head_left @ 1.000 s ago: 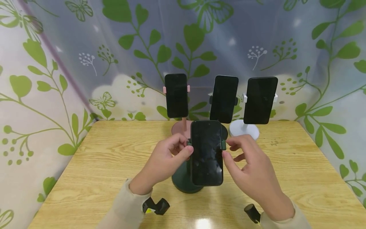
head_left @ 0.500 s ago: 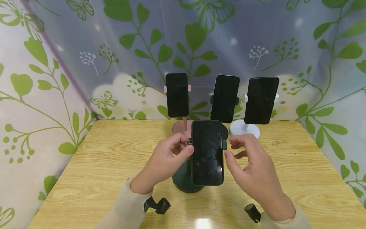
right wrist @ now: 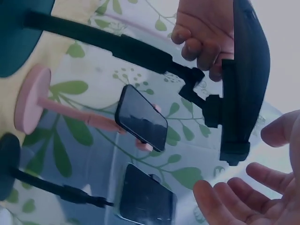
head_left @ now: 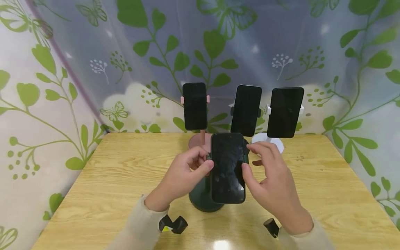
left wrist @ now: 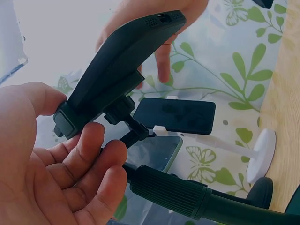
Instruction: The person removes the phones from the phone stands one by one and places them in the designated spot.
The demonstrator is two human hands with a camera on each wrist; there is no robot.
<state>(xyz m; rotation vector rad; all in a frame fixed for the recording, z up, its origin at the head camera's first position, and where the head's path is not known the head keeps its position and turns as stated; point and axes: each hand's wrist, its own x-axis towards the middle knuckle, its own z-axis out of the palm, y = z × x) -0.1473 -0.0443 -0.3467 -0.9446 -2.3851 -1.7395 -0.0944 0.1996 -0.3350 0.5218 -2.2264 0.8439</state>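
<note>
- Pinched between the thumb and fingers of your left hand (head_left: 179, 175) was one end of a dark green clamp (left wrist: 68, 119); your right hand (head_left: 276, 185) curved loosely at its other end, holding nothing, thumb and fingers parted, with a gap showing in the right wrist view.
- Behind everything hung a leafy, butterfly-printed backdrop (head_left: 150, 76).
- Before it stood a wooden table (head_left: 125, 184).
- Nearest you on that table was the dark green stand (head_left: 204, 205), its round base lying flat, probably broad to balance the weight above.
- Near the far edge stood a pink stand (head_left: 195, 141), a black stand (right wrist: 7, 164) and a white stand (head_left: 259, 139), left to right, apparently spaced so each screen showed.
- Your front phone (head_left: 228, 168) sat in the dark green clamp, tall way up, dark screen towards you; your left pinch likely kept it from swinging.
- Behind, the pink clamp (head_left: 182, 100), black clamp (head_left: 232, 110) and white clamp (head_left: 269, 110) held one dark-screened phone each, gripping the long sides, presumably to leave the screens uncovered.
</note>
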